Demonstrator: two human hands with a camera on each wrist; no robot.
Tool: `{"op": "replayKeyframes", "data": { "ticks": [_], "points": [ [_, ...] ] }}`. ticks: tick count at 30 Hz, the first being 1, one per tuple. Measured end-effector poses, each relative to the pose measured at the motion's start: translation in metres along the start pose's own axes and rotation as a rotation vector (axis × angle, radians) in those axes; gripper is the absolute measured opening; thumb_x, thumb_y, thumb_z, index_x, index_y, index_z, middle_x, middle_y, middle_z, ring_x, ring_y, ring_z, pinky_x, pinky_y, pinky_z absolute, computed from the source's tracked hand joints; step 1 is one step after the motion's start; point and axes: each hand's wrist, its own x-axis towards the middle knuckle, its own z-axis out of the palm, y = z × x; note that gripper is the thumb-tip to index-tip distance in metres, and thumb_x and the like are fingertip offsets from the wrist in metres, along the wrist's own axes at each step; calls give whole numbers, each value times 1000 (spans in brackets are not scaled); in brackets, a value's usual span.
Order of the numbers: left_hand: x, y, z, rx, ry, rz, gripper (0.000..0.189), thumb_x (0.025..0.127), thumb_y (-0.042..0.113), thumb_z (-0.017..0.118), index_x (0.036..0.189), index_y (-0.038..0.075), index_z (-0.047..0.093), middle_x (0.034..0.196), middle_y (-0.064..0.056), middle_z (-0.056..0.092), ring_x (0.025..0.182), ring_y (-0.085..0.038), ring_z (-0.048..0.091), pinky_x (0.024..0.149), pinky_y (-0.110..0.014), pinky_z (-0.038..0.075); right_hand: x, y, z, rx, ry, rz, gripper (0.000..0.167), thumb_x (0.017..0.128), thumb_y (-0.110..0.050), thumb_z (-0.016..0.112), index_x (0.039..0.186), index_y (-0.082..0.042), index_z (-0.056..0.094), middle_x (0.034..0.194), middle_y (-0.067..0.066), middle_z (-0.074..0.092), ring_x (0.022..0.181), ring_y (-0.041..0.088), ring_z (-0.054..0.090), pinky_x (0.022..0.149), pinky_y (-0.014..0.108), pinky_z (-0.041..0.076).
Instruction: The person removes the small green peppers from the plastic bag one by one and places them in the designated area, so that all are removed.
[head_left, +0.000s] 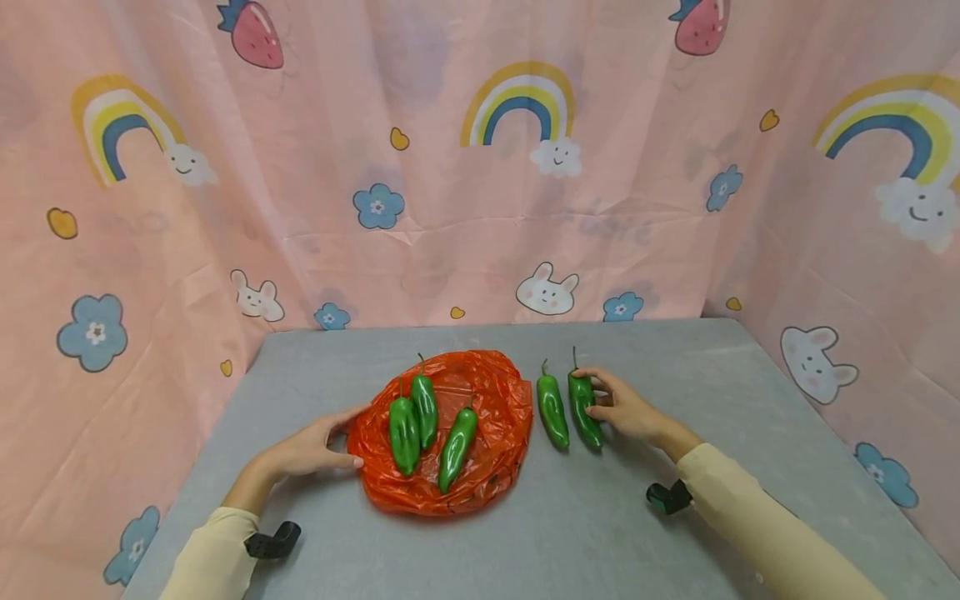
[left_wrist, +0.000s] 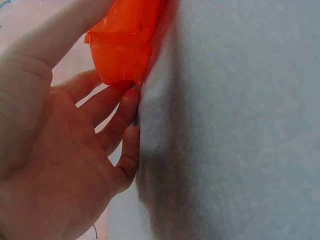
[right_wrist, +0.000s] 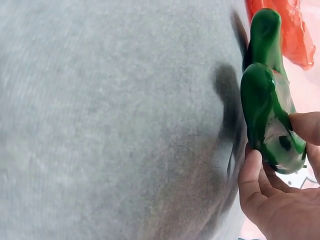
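An orange-red plastic bag (head_left: 495, 375) is spread in a round shape on the table, with three green chili peppers (head_left: 457, 450) lying on it. At its left edge my left hand (head_left: 307, 450) touches the rim, thumb and index finger spread apart; the left wrist view shows the bag's edge (left_wrist: 120, 55) by loosely bent fingers. To the right of the bag, my right hand (head_left: 630, 408) holds a green chili pepper (head_left: 581, 412) from its right side, thumb and fingertips on it. Another green chili pepper (head_left: 551, 408) lies between that one and the bag.
The grey table (head_left: 600, 517) carries the bag and peppers. Behind it and along both sides hangs a pink patterned curtain (head_left: 450, 275). A black wrist device (head_left: 273, 542) is on the left forearm, and a second one (head_left: 669, 497) on the right.
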Motion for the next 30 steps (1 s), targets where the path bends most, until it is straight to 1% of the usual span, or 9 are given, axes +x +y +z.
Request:
{"op": "replayKeyframes", "data": {
  "ticks": [4, 9, 13, 19, 25, 30],
  "points": [
    [0, 0, 0, -1, 0, 2, 93, 86, 34, 77, 158, 0, 29, 162, -27, 32, 149, -50, 28, 119, -69, 25, 0, -1, 1, -9, -3, -21, 52, 98, 4, 55, 147, -4, 38, 155, 36, 31, 134, 61, 43, 104, 63, 49],
    [0, 0, -1, -7, -2, 0, 92, 86, 33, 76, 158, 1, 29, 162, -26, 33, 149, -50, 28, 118, -69, 25, 1, -1, 3, -15, 2, -19, 52, 98, 3, 57, 146, -5, 40, 154, 35, 34, 134, 61, 44, 105, 66, 46],
    [0, -1, -1, -5, -3, 7, 92, 87, 33, 77, 158, 1, 29, 161, -26, 34, 149, -50, 30, 118, -69, 26, 1, 2, 5, -33, 15, -18, 52, 97, 3, 58, 145, -6, 41, 151, 34, 38, 131, 58, 48, 105, 66, 46],
    [0, -1, -1, -1, -5, 9, 91, 87, 33, 76, 158, 1, 30, 161, -25, 35, 149, -49, 30, 118, -69, 25, 3, 5, 5, -71, 42, -41, 52, 96, 3, 60, 145, -4, 45, 145, 31, 45, 124, 50, 54, 105, 64, 47],
    [0, 0, -1, 8, -5, 0, 92, 86, 34, 77, 158, 1, 30, 161, -25, 35, 149, -50, 30, 118, -70, 25, 2, 5, 4, -97, 50, -33, 53, 96, 2, 61, 146, -1, 45, 145, 33, 45, 123, 51, 55, 103, 63, 49],
    [0, 1, -1, 3, -5, -14, 93, 86, 34, 77, 158, 1, 29, 161, -26, 34, 149, -50, 29, 118, -70, 25, 1, 3, 4, -104, 46, -21, 54, 96, -1, 62, 147, 1, 44, 146, 33, 46, 122, 48, 55, 100, 57, 50]
  ]
}}
